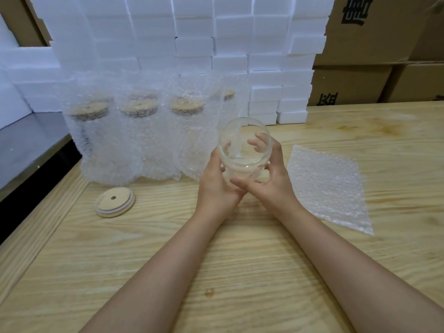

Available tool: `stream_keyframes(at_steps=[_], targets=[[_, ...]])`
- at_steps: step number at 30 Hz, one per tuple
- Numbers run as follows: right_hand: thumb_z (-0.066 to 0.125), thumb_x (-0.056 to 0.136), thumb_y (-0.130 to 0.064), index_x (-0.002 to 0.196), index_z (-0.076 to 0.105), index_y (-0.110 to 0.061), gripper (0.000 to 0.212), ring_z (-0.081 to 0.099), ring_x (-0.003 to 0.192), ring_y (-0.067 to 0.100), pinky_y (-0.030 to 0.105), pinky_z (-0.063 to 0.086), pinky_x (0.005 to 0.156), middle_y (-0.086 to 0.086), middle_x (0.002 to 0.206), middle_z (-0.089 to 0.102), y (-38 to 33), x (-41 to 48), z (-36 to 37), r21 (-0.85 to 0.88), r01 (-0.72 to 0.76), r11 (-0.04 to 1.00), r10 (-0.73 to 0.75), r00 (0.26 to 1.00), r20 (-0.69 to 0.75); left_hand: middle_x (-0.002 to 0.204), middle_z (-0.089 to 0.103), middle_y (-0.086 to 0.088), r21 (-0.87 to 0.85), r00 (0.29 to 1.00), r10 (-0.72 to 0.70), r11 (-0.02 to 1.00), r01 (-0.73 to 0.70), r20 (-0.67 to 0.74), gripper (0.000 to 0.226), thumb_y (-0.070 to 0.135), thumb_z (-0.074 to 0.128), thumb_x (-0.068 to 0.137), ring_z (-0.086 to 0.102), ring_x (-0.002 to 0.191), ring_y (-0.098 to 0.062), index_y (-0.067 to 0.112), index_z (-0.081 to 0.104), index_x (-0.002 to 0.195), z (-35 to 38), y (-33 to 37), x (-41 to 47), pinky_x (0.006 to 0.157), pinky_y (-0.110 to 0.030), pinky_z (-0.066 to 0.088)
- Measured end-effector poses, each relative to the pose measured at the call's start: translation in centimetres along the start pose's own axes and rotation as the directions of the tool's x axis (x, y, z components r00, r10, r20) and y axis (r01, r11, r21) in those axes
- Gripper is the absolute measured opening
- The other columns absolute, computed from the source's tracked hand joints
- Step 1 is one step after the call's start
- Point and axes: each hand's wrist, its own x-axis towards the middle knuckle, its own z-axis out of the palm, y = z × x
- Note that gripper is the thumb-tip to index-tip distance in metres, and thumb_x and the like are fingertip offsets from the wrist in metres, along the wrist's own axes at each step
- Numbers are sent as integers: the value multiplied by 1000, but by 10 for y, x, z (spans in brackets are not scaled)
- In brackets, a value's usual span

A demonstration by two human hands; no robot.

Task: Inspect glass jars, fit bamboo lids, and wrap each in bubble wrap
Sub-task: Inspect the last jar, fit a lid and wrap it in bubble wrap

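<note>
Bare bench (240, 272) shows along the near edge and on either side of the forearms. At back left a row of wrapped jars (134, 140) stands upright and closes that way, with foam blocks (192, 44) stacked behind it. A bamboo lid (114, 202) lies flat near the row, and a bubble wrap sheet (329, 186) lies flat at right. The left hand (216, 188) and right hand (274, 183) grip a glass jar (242, 152) over the middle.

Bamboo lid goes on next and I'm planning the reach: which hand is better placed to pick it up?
Probably the left. The bamboo lid lies on the table, left of the left hand, nothing between. The right hand would have to cross the glass jar, which it grips.
</note>
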Motion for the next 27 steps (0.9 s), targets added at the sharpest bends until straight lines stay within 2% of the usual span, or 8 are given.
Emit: stream_keyframes(at_steps=[2,5,10,17,19,21,25,27], targets=[[82,55,-49,129,32,-48,89,44,128,15,23,41,99,-6,133,49,-1,0,0,-43,13,999,-13,1000,-7,125,49,20,19,1000,10,1000,-10,8,86,35,86,66,53,110,6,26,40,138,-1,2,1,86,-4,40],[85,56,-41,130,33,-44,91,42,128,18,45,39,106,-9,134,47,-1,0,0,-91,82,992,-85,996,-23,119,45,31,2,999,52,999,-52,0,89,51,77,58,55,120,-10,23,41,134,-1,9,1,96,-33,49],[78,57,-48,130,35,-41,84,40,129,21,50,36,107,-18,134,40,-2,-1,1,-99,152,983,-156,987,-26,126,40,29,-105,998,63,992,-64,-14,89,48,78,52,49,127,-15,30,34,127,-2,12,-1,99,-48,49],[78,54,-51,127,36,-45,84,38,128,13,47,39,106,-16,134,44,-3,-1,1,-63,67,996,-68,998,-18,133,49,2,-24,997,73,997,-73,2,89,30,86,61,51,125,-18,20,36,135,1,5,1,102,-23,43],[80,54,-48,130,35,-45,88,40,130,15,29,43,100,-8,137,46,-2,0,0,-14,16,1000,-16,1000,-5,132,49,1,-38,999,48,998,-48,10,99,22,90,62,51,125,-17,16,32,143,2,3,2,93,-5,38],[81,54,-46,133,37,-40,90,44,128,11,9,41,87,-4,137,48,-2,1,0,40,-12,999,11,1000,3,133,47,1,-38,998,55,998,-56,-3,103,22,90,63,50,126,-17,26,27,144,2,2,1,91,-2,36],[80,56,-43,137,42,-19,93,46,123,-7,12,42,91,-27,131,47,2,2,-1,137,-23,990,17,999,47,129,44,13,17,994,83,996,-82,-71,99,29,89,64,43,126,-16,31,30,143,1,2,-1,101,-40,44],[82,56,-38,133,42,-25,88,42,132,2,24,42,101,-16,139,45,6,2,-2,167,-35,985,23,997,73,132,46,7,65,988,120,991,-114,-94,96,27,89,66,37,120,-5,24,34,144,2,0,-1,100,-48,42]])
